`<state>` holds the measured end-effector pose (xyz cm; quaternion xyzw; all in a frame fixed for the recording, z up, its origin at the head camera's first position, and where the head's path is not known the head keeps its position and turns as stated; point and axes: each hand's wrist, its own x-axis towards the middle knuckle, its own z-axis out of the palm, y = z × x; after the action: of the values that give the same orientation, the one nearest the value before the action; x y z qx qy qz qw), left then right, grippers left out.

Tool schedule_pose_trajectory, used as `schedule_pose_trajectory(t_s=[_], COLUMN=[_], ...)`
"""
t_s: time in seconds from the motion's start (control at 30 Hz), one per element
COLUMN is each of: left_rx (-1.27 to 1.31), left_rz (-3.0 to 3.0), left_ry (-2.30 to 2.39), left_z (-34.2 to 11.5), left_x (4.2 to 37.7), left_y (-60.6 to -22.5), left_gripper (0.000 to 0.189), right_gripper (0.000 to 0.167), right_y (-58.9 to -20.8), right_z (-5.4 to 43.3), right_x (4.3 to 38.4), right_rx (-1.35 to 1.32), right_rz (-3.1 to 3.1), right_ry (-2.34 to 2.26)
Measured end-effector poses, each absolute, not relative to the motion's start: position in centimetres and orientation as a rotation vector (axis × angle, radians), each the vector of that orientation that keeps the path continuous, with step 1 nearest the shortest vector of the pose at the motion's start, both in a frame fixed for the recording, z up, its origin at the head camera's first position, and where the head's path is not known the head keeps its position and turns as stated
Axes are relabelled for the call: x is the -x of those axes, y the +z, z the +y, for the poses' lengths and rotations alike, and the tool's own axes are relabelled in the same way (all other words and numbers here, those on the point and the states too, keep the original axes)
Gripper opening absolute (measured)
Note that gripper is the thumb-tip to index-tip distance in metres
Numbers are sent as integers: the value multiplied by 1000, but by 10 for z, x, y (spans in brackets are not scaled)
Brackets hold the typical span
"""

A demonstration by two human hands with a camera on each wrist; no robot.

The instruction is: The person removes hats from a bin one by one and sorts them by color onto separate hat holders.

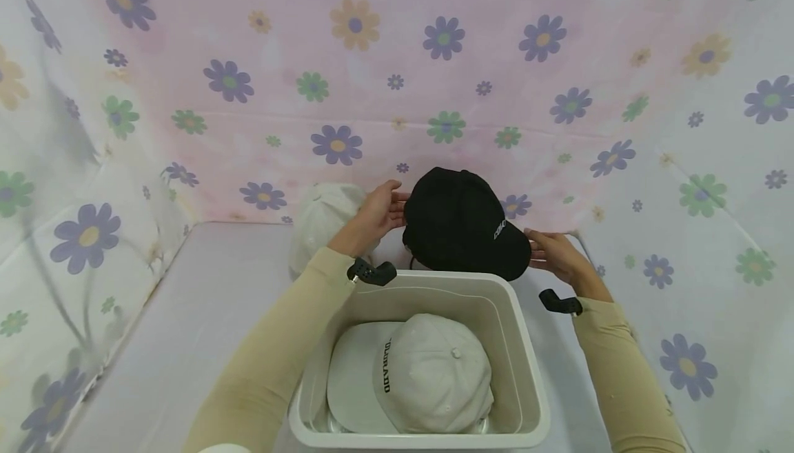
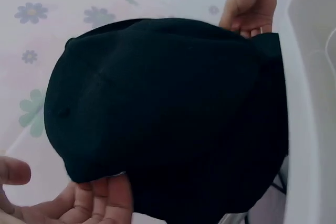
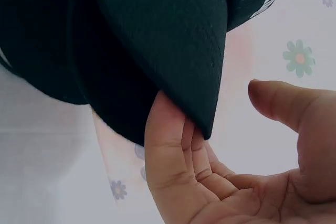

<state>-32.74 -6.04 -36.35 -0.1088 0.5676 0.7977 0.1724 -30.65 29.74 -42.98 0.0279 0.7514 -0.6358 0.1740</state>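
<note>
In the head view a black cap (image 1: 455,218) with white lettering above its brim is held up behind the bin. My left hand (image 1: 380,213) supports the crown's left side; in the left wrist view its fingers (image 2: 111,195) lie against the crown's edge, thumb apart. On the other side is my right hand (image 1: 557,254), at the tip of the brim. Seen from the right wrist, extended fingers (image 3: 170,150) reach under the brim (image 3: 173,40), and the thumb stands clear of it. A white cap (image 1: 325,215) sits behind my left hand, partly hidden by it.
In front of the black cap stands a light plastic bin (image 1: 527,370). Inside it lies a pale cap (image 1: 443,370) with dark lettering, brim to the left. Flower-patterned cloth (image 1: 384,25) walls in the back and both sides of the table (image 1: 186,315).
</note>
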Motion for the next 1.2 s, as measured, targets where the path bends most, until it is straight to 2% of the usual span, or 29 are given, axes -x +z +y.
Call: schedule_pose_trajectory(t_s=[0.07,0.13,0.2,0.4,0.7,0.93,1.2], left_rx=[307,317,325,306,165,128,209], left_rz=[1635,1648,1642,1538,1412,1564,1753], left_ry=[2202,2176,2185,2366,2546,2439,2290], left_z=[-61,-60,-58,-56,-52,-49,-45], left_x=[330,333,335,341,341,336,327], left_y=[-363,-361,-360,-359,-362,-365,-371], left_gripper=[45,44,40,32,14,45,54], right_gripper=[32,29,34,72,69,75,80], right_y=[-429,-429,-430,-433,-423,-413,-419], right_z=[297,297,297,298,294,291,291], right_x=[307,307,306,306,312,318,320], right_rx=[-103,-119,-136,-81,-3,-70,-115], right_rz=[2103,2080,2063,2070,2202,2269,2330], right_ry=[-1830,-1841,-1830,-1724,-1791,-1820,-1686])
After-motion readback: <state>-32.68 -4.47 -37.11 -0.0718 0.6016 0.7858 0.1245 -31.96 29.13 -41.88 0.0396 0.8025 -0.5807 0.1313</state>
